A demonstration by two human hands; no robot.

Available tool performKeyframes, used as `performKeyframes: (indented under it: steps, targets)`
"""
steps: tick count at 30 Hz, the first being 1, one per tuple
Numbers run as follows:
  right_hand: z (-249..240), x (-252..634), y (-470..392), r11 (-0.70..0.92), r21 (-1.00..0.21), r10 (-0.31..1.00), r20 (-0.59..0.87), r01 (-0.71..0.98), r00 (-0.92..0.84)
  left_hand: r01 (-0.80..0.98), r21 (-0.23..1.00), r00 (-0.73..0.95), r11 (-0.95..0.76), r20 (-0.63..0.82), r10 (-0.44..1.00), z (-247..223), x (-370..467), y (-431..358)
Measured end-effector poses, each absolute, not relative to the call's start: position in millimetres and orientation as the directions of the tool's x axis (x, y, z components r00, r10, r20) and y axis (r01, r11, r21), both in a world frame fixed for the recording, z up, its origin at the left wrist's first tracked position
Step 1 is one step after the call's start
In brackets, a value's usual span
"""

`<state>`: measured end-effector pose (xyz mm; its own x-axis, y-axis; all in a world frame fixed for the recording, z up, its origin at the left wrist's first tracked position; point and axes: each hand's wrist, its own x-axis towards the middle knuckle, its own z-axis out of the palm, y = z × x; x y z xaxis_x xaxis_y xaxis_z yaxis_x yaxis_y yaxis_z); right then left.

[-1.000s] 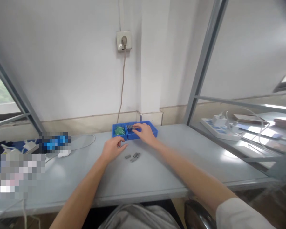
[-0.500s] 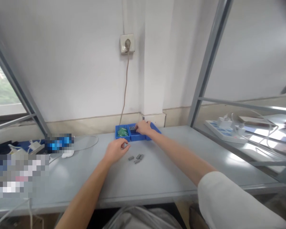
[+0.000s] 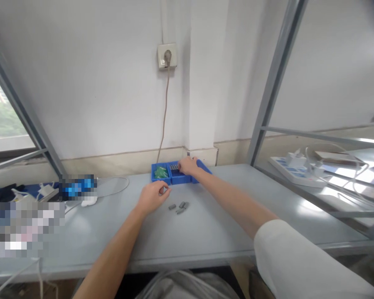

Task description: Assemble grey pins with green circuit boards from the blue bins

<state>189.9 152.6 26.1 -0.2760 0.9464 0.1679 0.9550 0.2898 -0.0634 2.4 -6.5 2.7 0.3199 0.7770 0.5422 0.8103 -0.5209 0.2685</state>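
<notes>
Right hand (image 3: 187, 165) reaching into the middle blue bin (image 3: 181, 179), over a cluster of small, shiny-topped pieces (image 3: 173, 168).
The cluster sits in the bin just left of the right hand's fingertips, which point down with their grip hidden, so whether they hold a piece cannot be told. Left of that bin, beyond the left hand (image 3: 152, 197), the left blue bin (image 3: 161, 181) holds green pieces (image 3: 160, 172); the right blue bin (image 3: 205, 167) is partly behind the right hand and forearm. The left hand is loosely curled above the bench (image 3: 202, 236), thumb near the fingers; whether the tips meet cannot be told. Four grey cylinders (image 3: 180, 211) lie on the bench to its right, nearer the wearer than the bins.
</notes>
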Motion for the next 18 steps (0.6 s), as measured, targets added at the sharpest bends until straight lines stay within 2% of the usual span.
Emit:
performKeyframes:
  steps: [18]
  targets:
    - [29.0,197.2,156.6,0.370,0.023,0.913,0.175,0.929,-0.368,0.815,0.280,0.316,-0.507,0.518,0.795,2.2,3.4,-6.1]
